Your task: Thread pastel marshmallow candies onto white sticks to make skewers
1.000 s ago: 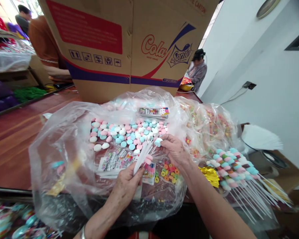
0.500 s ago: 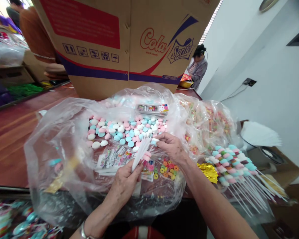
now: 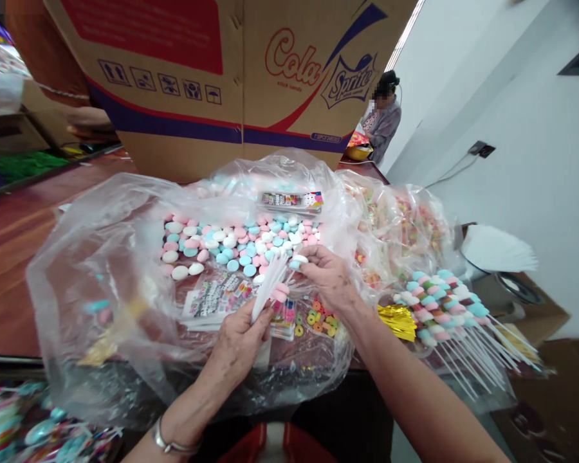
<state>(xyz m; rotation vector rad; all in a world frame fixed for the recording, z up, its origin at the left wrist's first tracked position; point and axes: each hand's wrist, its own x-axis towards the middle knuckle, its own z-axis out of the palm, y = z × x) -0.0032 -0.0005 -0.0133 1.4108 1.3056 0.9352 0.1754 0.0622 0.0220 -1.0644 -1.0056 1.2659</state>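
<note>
My left hand (image 3: 238, 341) is closed round a bundle of thin white sticks (image 3: 269, 286), which leans up and to the right. Two pink marshmallows (image 3: 280, 292) sit together beside the bundle, seemingly on one stick. Between its thumb and fingers my right hand (image 3: 329, 278) pinches a white and blue marshmallow pair (image 3: 298, 262), close to the upper ends of the sticks. Just beyond spread loose pink, white and blue marshmallows (image 3: 244, 247) on clear plastic. Under my hands lie printed packets (image 3: 210, 301) and colourful gummy rings (image 3: 317, 319).
A large cardboard box (image 3: 183, 151) stands behind the plastic bag (image 3: 91, 212). To the right are finished marshmallow skewers (image 3: 446, 305), gold ties (image 3: 398, 323) and bagged gummies (image 3: 415, 225). Wrapped candies (image 3: 38, 424) fill the lower left. Another person (image 3: 385, 119) is at the back.
The view has shifted slightly, so the scene sits a little higher and further left. My right hand still pinches the marshmallows near the stick ends; my left keeps its hold on the bundle.
</note>
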